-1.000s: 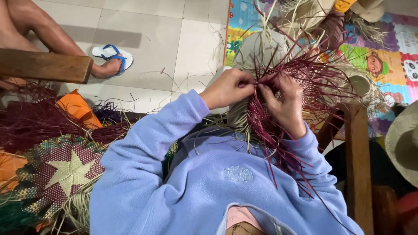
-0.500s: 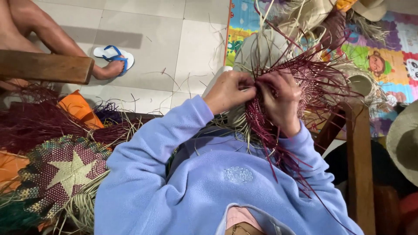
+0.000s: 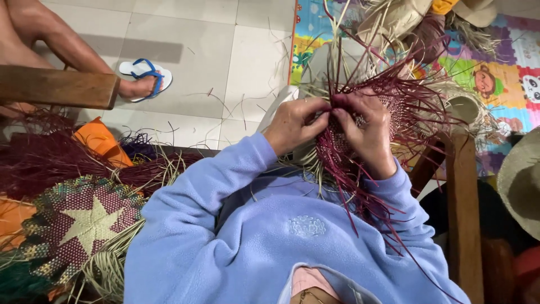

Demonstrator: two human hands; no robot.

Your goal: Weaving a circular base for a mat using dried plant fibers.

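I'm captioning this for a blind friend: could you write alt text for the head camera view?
Seen from above, a person in a light blue fleece works dark red straw strands with the left hand and right hand pinching them together. A woven mat with a pale star lies to the left, another person's foot in a blue flip-flop rests on the tiled floor.

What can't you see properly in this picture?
- Head view: the fingertips of the left hand and right hand are buried in the maroon straw weave.
- The other person's foot in a blue sandal shows; the body is cut off by the top edge.
- The straw hat is cut by the right edge.
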